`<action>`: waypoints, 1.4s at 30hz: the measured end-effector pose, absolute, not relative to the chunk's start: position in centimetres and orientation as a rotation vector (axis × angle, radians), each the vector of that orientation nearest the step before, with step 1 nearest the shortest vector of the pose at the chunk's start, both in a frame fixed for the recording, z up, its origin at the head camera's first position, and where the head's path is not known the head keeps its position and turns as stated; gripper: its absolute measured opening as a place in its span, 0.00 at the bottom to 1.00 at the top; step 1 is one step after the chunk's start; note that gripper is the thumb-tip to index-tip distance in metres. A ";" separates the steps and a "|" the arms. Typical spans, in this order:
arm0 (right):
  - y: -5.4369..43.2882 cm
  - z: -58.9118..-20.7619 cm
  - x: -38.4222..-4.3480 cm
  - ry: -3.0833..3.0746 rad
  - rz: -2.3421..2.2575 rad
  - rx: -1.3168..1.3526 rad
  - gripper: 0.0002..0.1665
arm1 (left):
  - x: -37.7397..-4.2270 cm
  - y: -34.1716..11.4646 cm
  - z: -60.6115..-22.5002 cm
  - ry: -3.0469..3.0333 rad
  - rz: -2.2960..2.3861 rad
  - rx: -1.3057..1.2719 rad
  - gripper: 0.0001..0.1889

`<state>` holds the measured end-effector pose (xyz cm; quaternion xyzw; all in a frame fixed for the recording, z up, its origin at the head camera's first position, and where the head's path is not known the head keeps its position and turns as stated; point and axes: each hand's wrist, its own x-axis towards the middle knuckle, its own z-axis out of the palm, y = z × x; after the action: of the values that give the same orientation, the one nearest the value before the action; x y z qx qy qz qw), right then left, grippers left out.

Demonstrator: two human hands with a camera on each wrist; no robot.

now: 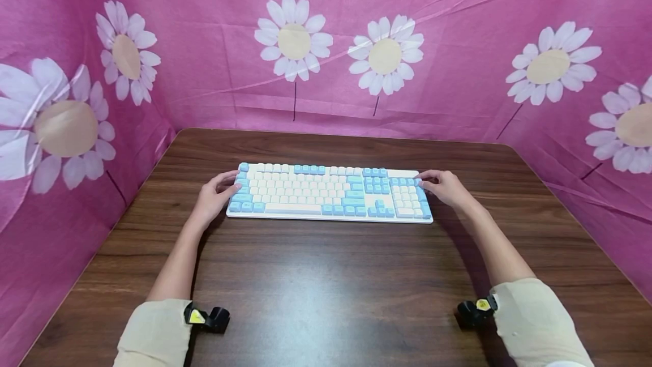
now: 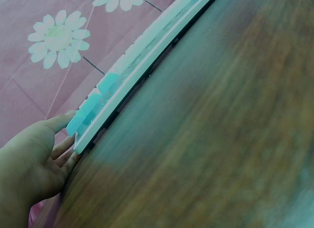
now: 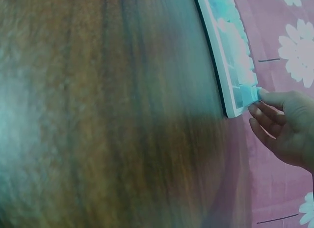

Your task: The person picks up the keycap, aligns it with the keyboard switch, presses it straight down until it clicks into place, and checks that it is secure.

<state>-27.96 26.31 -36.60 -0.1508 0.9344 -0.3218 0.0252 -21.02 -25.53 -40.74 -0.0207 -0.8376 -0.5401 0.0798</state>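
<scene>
A white and light-blue computer keyboard (image 1: 305, 191) lies crosswise near the middle of the wooden table, keys facing up. My left hand (image 1: 214, 197) holds its left end; in the left wrist view the hand (image 2: 34, 164) has its thumb at the top edge of the keys and its fingers at the underside of the keyboard (image 2: 122, 85). At the opposite end, my right hand (image 1: 448, 188) pinches the right side near the upper corner. The right wrist view has that hand (image 3: 289, 125) with its thumb over the end of the keyboard (image 3: 230, 56) and fingers curled below.
The brown wooden table (image 1: 316, 282) reaches back to a pink cloth (image 1: 214, 44) printed with white daisies, which hangs behind and on both sides. Black wrist cameras are strapped at the left sleeve (image 1: 153, 333) and the right sleeve (image 1: 540, 321).
</scene>
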 end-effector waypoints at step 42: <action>26.4 -38.7 -27.0 2.207 -1.989 0.064 0.19 | -20.8 -25.3 -40.6 -2.519 -1.617 -0.021 0.24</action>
<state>-26.98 26.37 -38.73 0.0214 0.7399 -0.6670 0.0849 -20.79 -25.34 -40.64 -0.0069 -0.8393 -0.5386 0.0740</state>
